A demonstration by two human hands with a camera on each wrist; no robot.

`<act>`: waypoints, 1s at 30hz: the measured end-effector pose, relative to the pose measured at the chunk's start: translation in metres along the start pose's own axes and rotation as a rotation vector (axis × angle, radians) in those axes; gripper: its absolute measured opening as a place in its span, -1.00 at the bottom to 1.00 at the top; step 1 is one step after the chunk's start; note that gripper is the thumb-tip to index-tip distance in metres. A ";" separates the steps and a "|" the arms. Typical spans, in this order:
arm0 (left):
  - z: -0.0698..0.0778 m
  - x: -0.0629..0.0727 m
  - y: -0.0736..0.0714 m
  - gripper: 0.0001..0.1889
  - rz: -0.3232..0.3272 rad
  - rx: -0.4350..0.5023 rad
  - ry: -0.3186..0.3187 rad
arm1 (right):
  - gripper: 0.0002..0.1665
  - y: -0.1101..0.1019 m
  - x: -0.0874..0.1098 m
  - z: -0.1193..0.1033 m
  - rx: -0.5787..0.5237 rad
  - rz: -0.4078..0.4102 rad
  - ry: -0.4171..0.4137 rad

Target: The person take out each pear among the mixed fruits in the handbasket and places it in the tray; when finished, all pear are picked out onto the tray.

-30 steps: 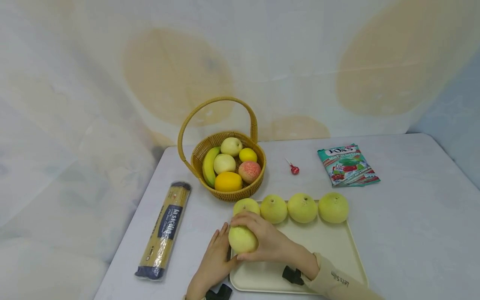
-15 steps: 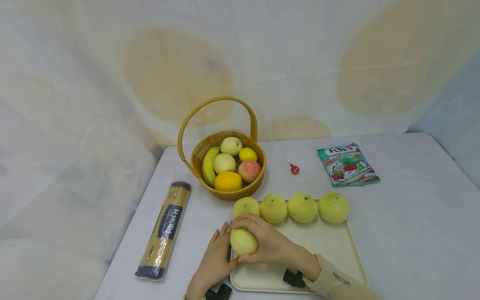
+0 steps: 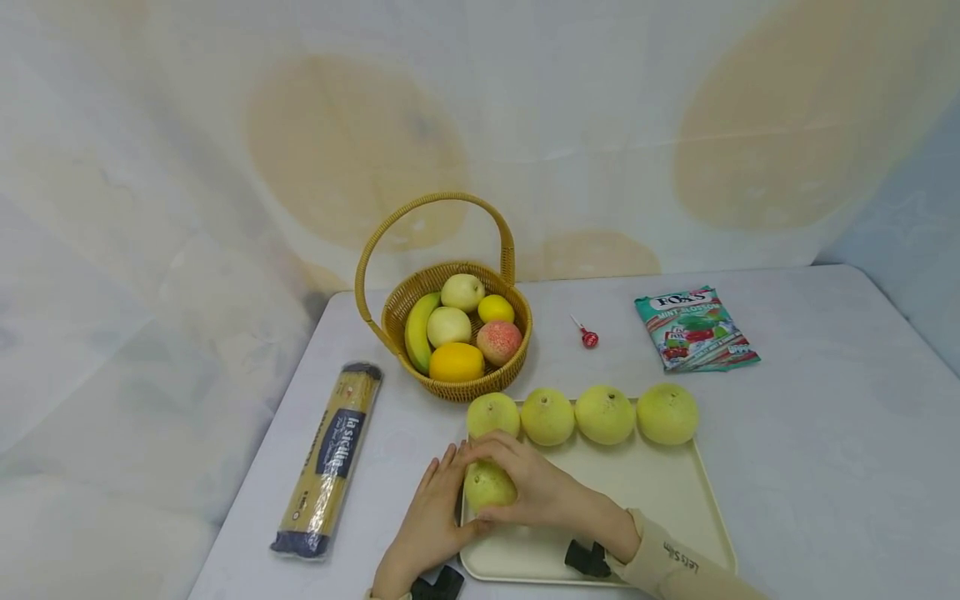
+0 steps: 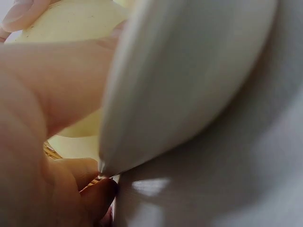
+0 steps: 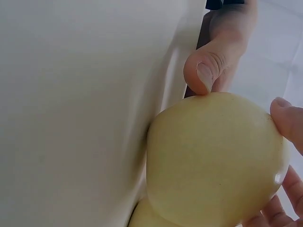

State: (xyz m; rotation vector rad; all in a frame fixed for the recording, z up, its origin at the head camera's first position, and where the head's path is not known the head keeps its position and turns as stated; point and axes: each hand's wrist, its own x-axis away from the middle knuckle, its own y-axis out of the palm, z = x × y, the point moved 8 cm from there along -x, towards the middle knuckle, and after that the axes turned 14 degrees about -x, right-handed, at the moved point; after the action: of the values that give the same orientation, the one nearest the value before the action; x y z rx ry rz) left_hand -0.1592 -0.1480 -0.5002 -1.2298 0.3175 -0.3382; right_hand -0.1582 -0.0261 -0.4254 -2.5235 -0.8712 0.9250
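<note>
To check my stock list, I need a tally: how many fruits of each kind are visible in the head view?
Large yellow-green fruits: 5
Smaller pale fruits: 2
Banana: 1
Small yellow fruit: 1
Orange-yellow fruit: 1
Pinkish-red fruit: 1
Total: 11

On the white table [image 3: 825, 433]: wicker basket [image 3: 480, 391], pasta pack [image 3: 327, 462], red lollipop [image 3: 590, 340], sweets bag [image 3: 697, 331], cream tray [image 3: 622, 492].

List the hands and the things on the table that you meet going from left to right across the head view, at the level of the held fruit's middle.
Pasta pack → left hand → held yellow-green fruit → right hand → bare right part of the cream tray.
</note>
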 end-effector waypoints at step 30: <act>-0.001 0.000 -0.001 -0.01 0.020 0.011 0.021 | -0.55 -0.004 -0.002 0.010 -0.317 0.105 0.063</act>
State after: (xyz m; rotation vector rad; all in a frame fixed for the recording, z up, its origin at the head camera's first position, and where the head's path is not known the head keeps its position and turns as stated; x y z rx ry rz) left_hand -0.1595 -0.1487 -0.4996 -1.2121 0.3457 -0.3351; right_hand -0.1679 -0.0232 -0.4296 -2.8755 -0.9369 0.7844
